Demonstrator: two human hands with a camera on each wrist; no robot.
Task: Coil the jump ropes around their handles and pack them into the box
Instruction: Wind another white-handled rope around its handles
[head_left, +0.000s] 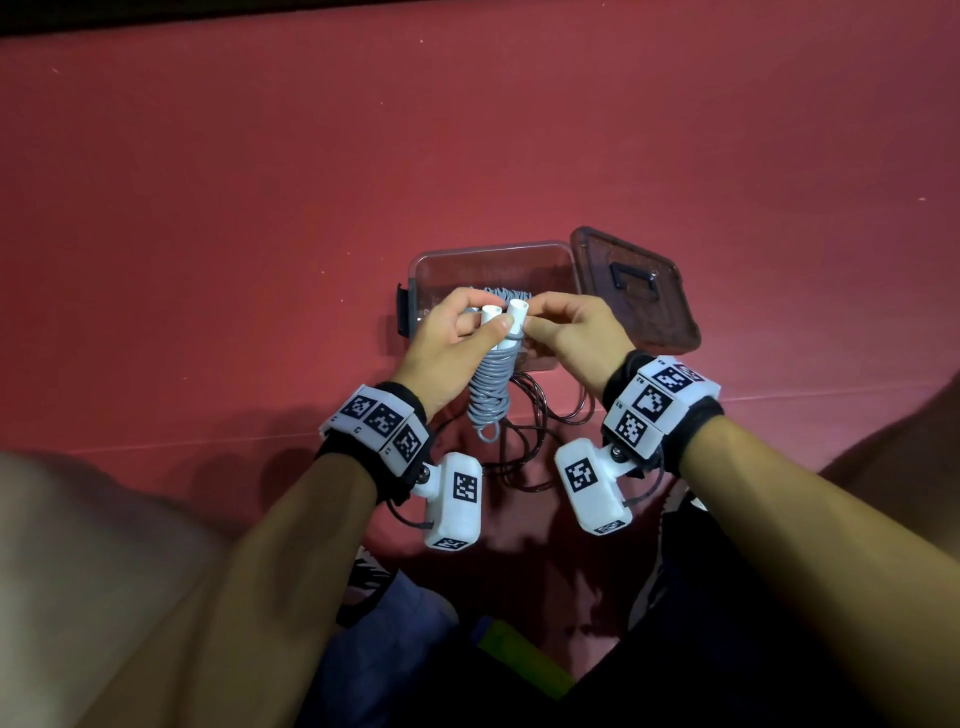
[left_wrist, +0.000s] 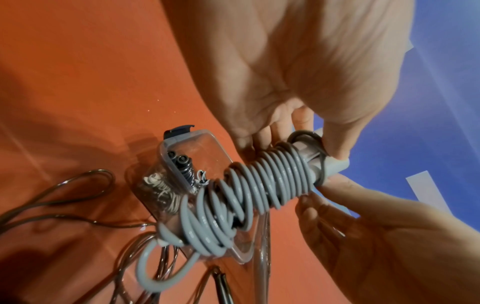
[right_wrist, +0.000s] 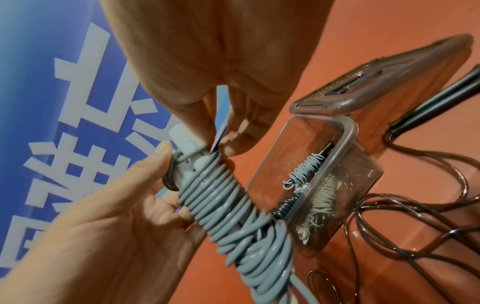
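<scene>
A grey jump rope is coiled round its two white handles, with a small loop hanging at the bottom. My left hand grips the handles near their tops, thumb across the front. My right hand pinches the same end from the right, beside a thin dark loop round the handles. The bundle hangs just over the near edge of the clear box. Inside the box lie a thin grey coiled rope, a white one and a black one.
The box's tinted lid lies open on the red floor to the right. A loose dark rope sprawls on the floor in front of the box, its black handles beside the lid. My knees and shoes fill the bottom of the head view.
</scene>
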